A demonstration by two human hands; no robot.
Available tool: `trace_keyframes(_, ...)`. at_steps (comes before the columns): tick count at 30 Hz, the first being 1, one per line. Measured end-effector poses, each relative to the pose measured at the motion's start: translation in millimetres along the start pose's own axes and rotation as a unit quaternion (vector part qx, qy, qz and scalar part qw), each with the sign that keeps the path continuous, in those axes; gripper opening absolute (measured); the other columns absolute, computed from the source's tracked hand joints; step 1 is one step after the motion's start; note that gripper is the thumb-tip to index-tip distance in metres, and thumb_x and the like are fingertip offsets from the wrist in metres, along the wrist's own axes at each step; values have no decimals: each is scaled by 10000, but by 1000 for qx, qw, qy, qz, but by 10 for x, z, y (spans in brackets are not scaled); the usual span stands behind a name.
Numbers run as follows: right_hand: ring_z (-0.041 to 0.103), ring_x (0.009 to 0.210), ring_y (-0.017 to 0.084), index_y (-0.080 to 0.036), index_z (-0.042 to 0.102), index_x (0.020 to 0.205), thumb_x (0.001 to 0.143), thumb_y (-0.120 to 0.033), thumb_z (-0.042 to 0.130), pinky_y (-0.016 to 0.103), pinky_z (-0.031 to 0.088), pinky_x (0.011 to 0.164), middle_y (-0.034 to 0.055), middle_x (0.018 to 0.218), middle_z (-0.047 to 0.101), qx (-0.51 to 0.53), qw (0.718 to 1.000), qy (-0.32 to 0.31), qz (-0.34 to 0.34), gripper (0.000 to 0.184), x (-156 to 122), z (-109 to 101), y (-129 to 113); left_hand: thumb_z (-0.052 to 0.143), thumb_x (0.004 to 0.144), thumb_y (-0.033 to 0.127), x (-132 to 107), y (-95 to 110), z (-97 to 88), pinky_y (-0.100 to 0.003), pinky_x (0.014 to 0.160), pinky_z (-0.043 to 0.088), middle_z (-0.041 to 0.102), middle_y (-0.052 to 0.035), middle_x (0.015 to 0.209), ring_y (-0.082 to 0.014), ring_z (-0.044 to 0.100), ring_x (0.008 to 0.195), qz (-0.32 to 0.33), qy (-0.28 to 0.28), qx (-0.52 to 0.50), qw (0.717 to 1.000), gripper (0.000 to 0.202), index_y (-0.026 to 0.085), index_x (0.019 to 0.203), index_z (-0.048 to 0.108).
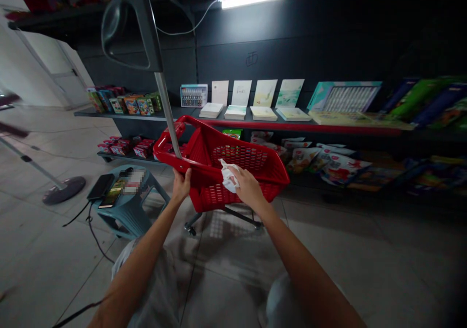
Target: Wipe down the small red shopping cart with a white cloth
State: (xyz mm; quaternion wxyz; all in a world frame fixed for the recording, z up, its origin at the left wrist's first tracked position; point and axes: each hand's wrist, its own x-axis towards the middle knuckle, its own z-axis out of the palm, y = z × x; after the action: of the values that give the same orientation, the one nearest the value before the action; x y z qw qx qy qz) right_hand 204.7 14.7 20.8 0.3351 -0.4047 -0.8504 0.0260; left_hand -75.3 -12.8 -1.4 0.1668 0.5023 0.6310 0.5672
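A red wheeled shopping basket [211, 199] stands upright on the floor in front of me, its perforated tub showing nothing inside. From its left end a metal pole [164, 94] rises to a dark grip [153, 36]. My left hand [181, 186] is closed on the basket's near rim beside the foot of the pole, thumb on the outer face. My right hand [250, 188] is closed round a crumpled white cloth or tissue [228, 176] and presses it against the near rim, right of my left hand. Its fingertips are partly hidden by the cloth.
Behind the basket, a dark shelf [251, 122] carries booklets, boxed sets and packets; bagged goods [339, 167] lie below. A blue-grey stool [127, 213] at left holds a phone [112, 194], a black device and trailing cables. A round stand base [64, 190] stands further left.
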Motion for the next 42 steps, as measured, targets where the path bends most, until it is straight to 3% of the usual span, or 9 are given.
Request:
trace_keyframes(3,590,1268,282,-272,571,1441,958,-136,463,516,421,1139,77,1441,614,-30,999,-3,43,513,-174,-135,316,537,987,559,66,-43,-31,-432,1169,437,608,-170,1438,-278,601,1340,-14,-22,3,1000,649,177,1485,370)
trace_keyframes(6,581,1281,282,-270,567,1450,968,-162,458,518,413,1146,73,1447,609,-29,998,-8,64,506,-248,-191,449,531,997,535,95,-49,-31,-421,1193,410,602,-161,1457,-272,571,1375,-2,-17,6,1000,632,173,1494,383)
trace_keyframes(17,531,1342,292,-266,505,1520,988,-193,452,535,390,1155,108,1479,567,-43,997,-19,63,539,-283,-225,367,518,992,601,25,57,-56,-393,1174,427,598,-160,1473,-267,577,1373,-8,-9,21,1000,685,173,1513,397)
trace_keyframes(21,549,1321,323,-291,572,1463,941,-159,478,604,433,1108,109,1439,599,-62,987,-50,139,547,-367,-321,623,525,989,593,31,-29,-75,-403,1163,438,633,-147,1433,-274,587,1360,15,-19,11,1000,657,179,1491,436)
trace_keyframes(26,500,1371,361,-262,551,1475,852,-100,459,697,401,1103,120,1537,515,-61,969,-63,231,650,-533,-437,910,552,969,606,50,-125,-65,-420,1141,457,667,-147,1383,-290,624,1308,28,-12,-7,1000,674,177,1481,460)
trace_keyframes(30,483,1371,365,-212,551,1469,798,-84,469,693,383,1125,157,1507,517,-96,968,-15,229,688,-554,-384,796,546,976,592,62,-145,-53,-422,1146,456,665,-151,1388,-293,604,1334,33,-9,-19,999,650,170,1466,476)
trace_keyframes(37,434,1413,359,-217,529,1497,916,-191,469,638,370,1156,162,1510,505,-94,978,20,187,584,-503,-267,600,529,985,591,85,-172,-43,-408,1145,462,643,-144,1424,-273,617,1320,35,-5,-20,999,669,176,1502,442)
trace_keyframes(42,437,1413,350,-240,521,1503,913,-203,490,638,355,1163,145,1501,518,-91,983,31,155,591,-450,-189,468,540,979,599,61,-153,-55,-408,1137,470,659,-144,1400,-281,623,1314,24,-5,-20,999,668,177,1490,463)
